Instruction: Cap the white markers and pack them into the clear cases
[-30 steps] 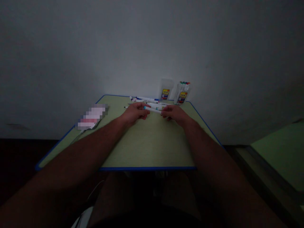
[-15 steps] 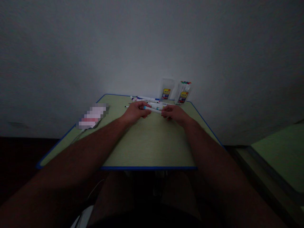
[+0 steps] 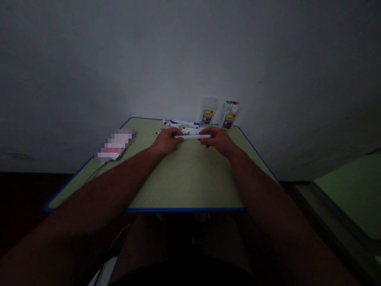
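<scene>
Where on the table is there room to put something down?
The biggest bare patch of table runs from the left hand and right hand down to the blue front edge. A smaller one lies between the pixelated item and left hand. The back is crowded: held marker, loose markers, two clear cases near the wall.
</scene>
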Motion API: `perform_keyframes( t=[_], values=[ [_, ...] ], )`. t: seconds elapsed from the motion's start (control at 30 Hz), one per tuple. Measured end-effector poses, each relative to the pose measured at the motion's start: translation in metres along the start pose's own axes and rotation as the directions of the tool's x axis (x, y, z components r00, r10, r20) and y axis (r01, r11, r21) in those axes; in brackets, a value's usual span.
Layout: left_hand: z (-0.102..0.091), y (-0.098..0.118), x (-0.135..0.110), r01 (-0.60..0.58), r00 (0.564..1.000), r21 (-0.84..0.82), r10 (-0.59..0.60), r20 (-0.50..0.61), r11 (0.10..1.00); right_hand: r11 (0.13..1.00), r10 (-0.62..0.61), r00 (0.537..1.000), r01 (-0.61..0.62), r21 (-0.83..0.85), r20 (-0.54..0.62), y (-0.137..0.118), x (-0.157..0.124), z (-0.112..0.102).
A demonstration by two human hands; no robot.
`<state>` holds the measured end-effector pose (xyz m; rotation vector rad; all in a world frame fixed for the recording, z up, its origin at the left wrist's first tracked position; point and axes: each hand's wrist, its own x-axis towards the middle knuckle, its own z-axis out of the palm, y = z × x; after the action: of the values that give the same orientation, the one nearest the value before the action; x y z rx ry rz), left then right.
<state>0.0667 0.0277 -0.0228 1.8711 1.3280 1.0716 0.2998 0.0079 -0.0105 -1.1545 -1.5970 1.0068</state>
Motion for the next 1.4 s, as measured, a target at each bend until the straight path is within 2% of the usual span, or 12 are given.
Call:
perform_keyframes(
  t=[0.17, 0.4, 0.5, 0.63, 0.73, 1.07, 1.23, 1.4],
  values=[
    [-0.001, -0.003, 0.002, -0.014, 1.0, 0.027, 0.014, -0.009, 1.0, 0.998, -0.025, 0.998, 0.021, 0.054, 0.065, 0.001, 0.0, 0.0],
    [-0.001, -0.004, 0.003, -0.018, 1.0, 0.006, 0.018, -0.01, 1.0, 0.998, -0.02, 0.997, 0.016, 0.055, 0.068, -0.001, -0.001, 0.001],
    [-0.001, -0.007, 0.004, -0.028, 0.999, 0.043, 0.029, -0.03, 0.999, 0.997, -0.017, 0.999, 0.015, 0.073, 0.035, 0.0, 0.001, 0.0],
    [-0.001, -0.009, 0.006, -0.021, 0.997, 0.042, 0.025, -0.079, 0.999, 0.997, 0.043, 0.994, -0.036, 0.064, -0.102, 0.004, 0.005, -0.003],
    [-0.002, -0.008, 0.006, -0.025, 0.996, 0.026, 0.027, -0.086, 0.999, 0.995, 0.093, 0.984, -0.084, 0.059, -0.154, 0.004, 0.007, -0.004],
    [-0.002, -0.008, 0.007, -0.067, 0.993, 0.125, 0.078, -0.084, 0.99, 0.975, 0.215, 0.949, -0.197, 0.098, -0.231, 0.0, 0.008, -0.009],
    [-0.001, -0.007, 0.006, -0.073, 0.994, 0.142, 0.084, -0.074, 0.987, 0.975, 0.21, 0.956, -0.189, 0.115, -0.207, 0.002, 0.009, -0.009],
    [0.0, -0.008, 0.007, -0.094, 0.991, 0.091, 0.101, -0.082, 0.991, 0.966, 0.22, 0.955, -0.185, 0.181, -0.198, 0.003, 0.008, -0.01]
  ],
)
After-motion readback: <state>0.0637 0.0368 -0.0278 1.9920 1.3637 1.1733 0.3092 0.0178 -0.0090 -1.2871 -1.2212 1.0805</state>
